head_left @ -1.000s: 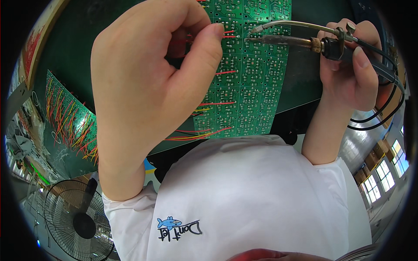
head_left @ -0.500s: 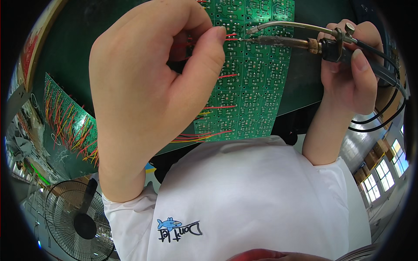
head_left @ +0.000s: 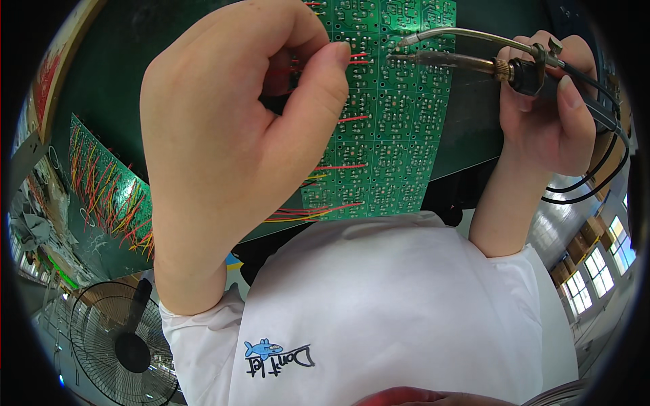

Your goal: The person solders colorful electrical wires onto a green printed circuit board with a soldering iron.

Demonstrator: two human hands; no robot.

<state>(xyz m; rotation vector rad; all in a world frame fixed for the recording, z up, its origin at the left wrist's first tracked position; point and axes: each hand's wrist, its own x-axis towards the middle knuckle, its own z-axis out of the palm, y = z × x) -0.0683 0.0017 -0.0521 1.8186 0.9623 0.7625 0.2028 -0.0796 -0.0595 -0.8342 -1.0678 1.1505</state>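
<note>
A green circuit board panel [head_left: 399,155] lies on the table in front of me, dotted with solder joints. My left hand [head_left: 250,101] is over its left part, thumb and fingers pinched on a red wire [head_left: 357,62] whose end reaches the board. My right hand [head_left: 548,108] grips a soldering iron [head_left: 521,74] with a curved metal feed tube [head_left: 460,34] clamped above it. The iron's tip is over the board, a short way right of the wire's end. More red wires [head_left: 345,166] run along the board's left side, with yellow ones among them lower down.
A second green board [head_left: 112,183], thick with red and yellow wires, lies on the dark green table [head_left: 101,81] at the left. Black cables [head_left: 596,179] loop from the iron at the right. A fan [head_left: 128,348] stands at the lower left.
My right hand has drawn the soldering iron slightly to the right, so its tip has come away from the red wire's end. My left hand stays almost still.
</note>
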